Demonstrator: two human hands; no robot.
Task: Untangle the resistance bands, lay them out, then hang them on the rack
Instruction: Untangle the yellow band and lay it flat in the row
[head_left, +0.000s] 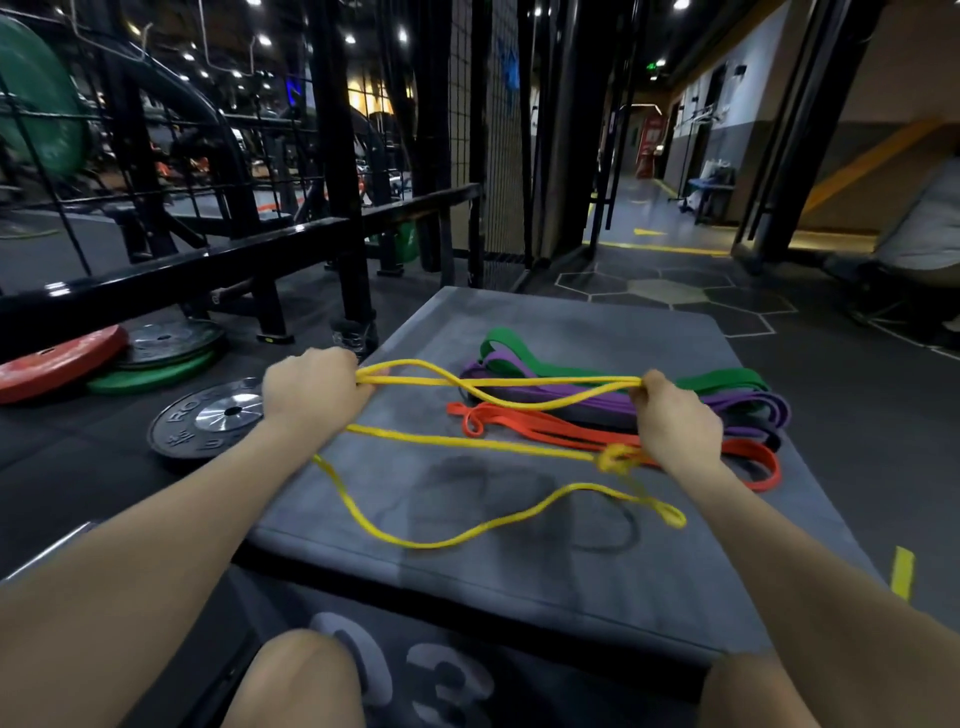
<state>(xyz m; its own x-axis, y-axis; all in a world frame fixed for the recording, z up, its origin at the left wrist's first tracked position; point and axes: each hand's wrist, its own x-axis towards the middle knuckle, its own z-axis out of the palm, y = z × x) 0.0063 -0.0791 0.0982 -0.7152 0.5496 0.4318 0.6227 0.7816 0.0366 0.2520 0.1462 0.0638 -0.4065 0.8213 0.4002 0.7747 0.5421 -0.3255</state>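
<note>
On top of the gray mat (519, 571) in front of your knees lie the stretchy bands. Your left hand (311, 387) curls its fingers tight around one end of the yellow band (498, 383). Your right hand (675, 415) pinches the same yellow band further along, so a stretch of it runs between your two hands, lifted a little above the mat. More of the yellow band droops down from your hands and lies in loose loops on the mat near you. It has a knot (615, 458) just below your right wrist.

Past the yellow band, three more bands lie side by side on the mat. The orange band (545, 423) is nearest to you, the purple band (748, 402) comes next, and the green band (524, 353) is farthest. Your right hand covers part of them.

The mat sits on a dark box (441, 686) with big white numbers that read "03".

On the floor to your left lies a black weight plate (208, 421) with raised letters. You can read "RO" on it, and the other letters are too blurry to read. Behind it sits a stack of plates: a red plate (57, 361), a green plate (150, 375) and another dark one. A black metal rack (234, 257) stands behind them.
</note>
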